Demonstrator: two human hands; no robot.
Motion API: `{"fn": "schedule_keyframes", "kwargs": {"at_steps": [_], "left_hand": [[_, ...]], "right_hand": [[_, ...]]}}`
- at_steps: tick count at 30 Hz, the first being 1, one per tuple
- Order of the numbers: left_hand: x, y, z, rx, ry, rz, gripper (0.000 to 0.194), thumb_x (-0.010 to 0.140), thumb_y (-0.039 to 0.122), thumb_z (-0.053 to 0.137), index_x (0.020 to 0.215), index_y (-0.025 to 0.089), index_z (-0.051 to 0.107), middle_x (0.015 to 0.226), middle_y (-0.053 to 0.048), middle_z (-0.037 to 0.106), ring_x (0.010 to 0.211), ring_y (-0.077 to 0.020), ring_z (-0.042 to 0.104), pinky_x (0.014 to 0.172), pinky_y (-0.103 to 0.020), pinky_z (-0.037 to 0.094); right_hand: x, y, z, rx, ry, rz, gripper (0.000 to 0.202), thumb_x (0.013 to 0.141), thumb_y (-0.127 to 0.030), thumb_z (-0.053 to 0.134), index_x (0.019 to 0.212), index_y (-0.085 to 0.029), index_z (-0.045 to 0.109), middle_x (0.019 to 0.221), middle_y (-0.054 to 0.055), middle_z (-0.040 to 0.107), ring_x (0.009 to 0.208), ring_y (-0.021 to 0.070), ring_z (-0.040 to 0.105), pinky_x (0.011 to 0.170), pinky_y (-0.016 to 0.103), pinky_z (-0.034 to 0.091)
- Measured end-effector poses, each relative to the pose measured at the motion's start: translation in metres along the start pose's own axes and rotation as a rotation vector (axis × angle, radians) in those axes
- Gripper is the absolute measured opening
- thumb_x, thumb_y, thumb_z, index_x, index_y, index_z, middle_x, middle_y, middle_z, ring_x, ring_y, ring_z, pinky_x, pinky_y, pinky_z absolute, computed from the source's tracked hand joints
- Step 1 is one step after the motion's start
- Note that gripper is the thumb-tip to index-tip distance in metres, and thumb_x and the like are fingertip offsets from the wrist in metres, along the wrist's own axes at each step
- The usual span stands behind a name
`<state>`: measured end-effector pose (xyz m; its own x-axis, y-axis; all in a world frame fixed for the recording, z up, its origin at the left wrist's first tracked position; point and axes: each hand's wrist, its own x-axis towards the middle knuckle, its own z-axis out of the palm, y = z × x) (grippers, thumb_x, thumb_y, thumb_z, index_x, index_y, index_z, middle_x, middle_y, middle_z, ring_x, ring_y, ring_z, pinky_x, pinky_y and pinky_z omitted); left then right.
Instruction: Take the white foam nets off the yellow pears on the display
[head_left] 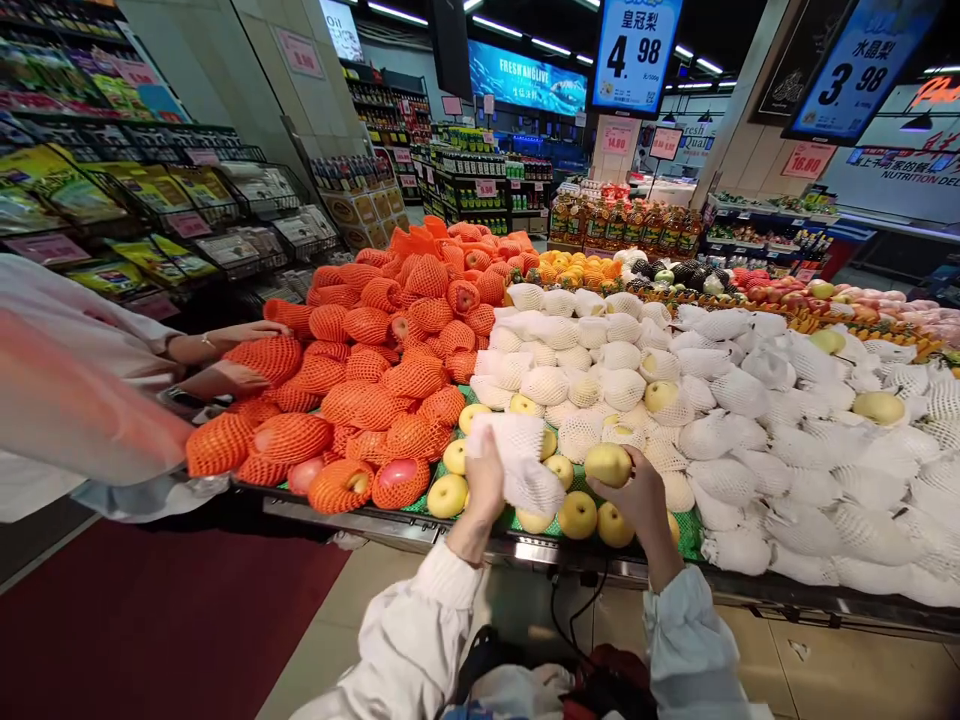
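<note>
My left hand (486,485) grips a white foam net (517,450) that hangs over the front of the fruit display. In my right hand (641,500) is a bare yellow pear (608,465), held a little to the right of the net. Below and around both hands, several unwrapped yellow pears (577,515) lie on a green mat (555,524). Behind them are rows of pears in white foam nets (581,385). Whether the net in my left hand has a pear inside is hard to tell.
Fruit in orange nets (367,400) is piled to the left, where another person's hands (232,360) touch one. More white-netted pears (795,480) fill the right. A metal edge (525,548) runs along the display's front.
</note>
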<state>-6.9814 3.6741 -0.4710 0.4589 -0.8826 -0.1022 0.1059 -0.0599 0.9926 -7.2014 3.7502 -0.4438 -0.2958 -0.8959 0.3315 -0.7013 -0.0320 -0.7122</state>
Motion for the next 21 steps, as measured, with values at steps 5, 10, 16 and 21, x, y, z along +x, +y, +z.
{"fn": "schedule_keyframes", "kwargs": {"at_steps": [5, 10, 16, 21], "left_hand": [[0.035, 0.015, -0.062, 0.000, 0.179, 0.124, 0.041, 0.102, 0.048, 0.055, 0.118, 0.012, 0.066, 0.132, -0.019, 0.070, 0.126, -0.0277, 0.066, 0.118, -0.043, 0.046], [0.025, 0.012, -0.087, -0.015, 0.239, 0.050, 0.041, 0.102, 0.045, 0.056, 0.121, 0.011, 0.068, 0.135, -0.019, 0.070, 0.130, -0.0302, 0.065, 0.123, -0.049, 0.042], [0.019, 0.009, -0.093, -0.030, 0.268, 0.000, 0.038, 0.101, 0.042, 0.059, 0.119, 0.010, 0.069, 0.136, -0.020, 0.070, 0.135, -0.0308, 0.062, 0.125, -0.048, 0.040], [0.022, 0.005, -0.094, -0.061, 0.224, 0.068, 0.046, 0.092, 0.047, 0.070, 0.121, 0.011, 0.070, 0.141, -0.020, 0.068, 0.134, -0.0315, 0.063, 0.124, -0.050, 0.041]], "right_hand": [[0.019, 0.008, 0.021, -0.402, -0.312, 0.000, 0.043, 0.070, -0.033, 0.085, 0.105, -0.016, 0.065, 0.109, 0.015, 0.072, 0.103, 0.0318, 0.067, 0.089, 0.039, 0.052], [0.019, 0.002, 0.052, -0.540, -0.398, 0.184, 0.045, 0.079, -0.030, 0.084, 0.114, -0.013, 0.061, 0.115, 0.019, 0.069, 0.103, 0.0316, 0.067, 0.083, 0.035, 0.048], [0.020, 0.011, 0.060, -0.544, -0.456, 0.199, 0.050, 0.080, -0.036, 0.088, 0.116, -0.013, 0.062, 0.112, 0.018, 0.068, 0.107, 0.0331, 0.067, 0.085, 0.036, 0.046], [0.019, 0.023, 0.048, -0.483, -0.462, 0.150, 0.040, 0.082, -0.033, 0.086, 0.114, -0.018, 0.066, 0.101, 0.010, 0.072, 0.095, 0.0269, 0.068, 0.082, 0.035, 0.046]]}}
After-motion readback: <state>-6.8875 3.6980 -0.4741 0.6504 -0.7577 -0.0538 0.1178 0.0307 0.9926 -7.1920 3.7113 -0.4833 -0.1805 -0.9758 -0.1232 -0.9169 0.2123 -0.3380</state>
